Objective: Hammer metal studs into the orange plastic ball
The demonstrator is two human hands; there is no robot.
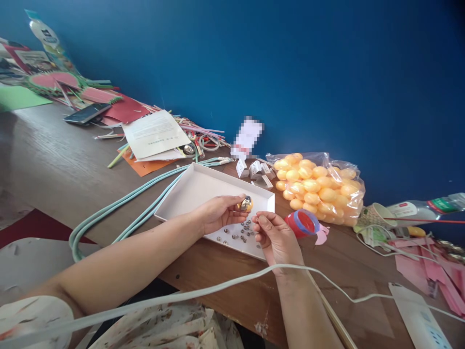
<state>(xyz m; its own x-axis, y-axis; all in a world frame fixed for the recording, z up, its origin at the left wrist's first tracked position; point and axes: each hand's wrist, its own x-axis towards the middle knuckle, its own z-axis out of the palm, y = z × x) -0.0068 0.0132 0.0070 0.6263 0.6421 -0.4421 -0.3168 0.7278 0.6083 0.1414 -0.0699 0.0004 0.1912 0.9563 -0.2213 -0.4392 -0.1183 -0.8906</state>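
A: Look of ball (246,203)?

B: Mirror-bright gold, with dark reflections on the upper part and warmer yellow-gold along the right and lower edge. Smooth wherever visible. Partly covered by fingers.

A: Pointing which way? Long axis?

B: Can't tell. Reads as near round from here, so can't fix a long axis or a facing. With yellow edge toward right and down, at least.

A: Location?

B: In left hand (220,213), raised over white tray (196,186), near its right end. Just beside right hand (279,238).

A: Hand state?

B: Left: clamped on ball, by thumb and fingers. Right: closed in a pinch, thumb against fingertip. Can't confirm anything in that pinch; too small to tell.

A: Surroundings?

B: Under the hands, in tray: small shiny metal beads (234,237), scattered. Past right hand: red cup (293,225) with blue rim, tilted. Behind that: clear bag (323,158) full of orange eggs (311,185). Left of tray: looped teal cord (73,240). Across right wrist, on the near side: pale cable (196,293).
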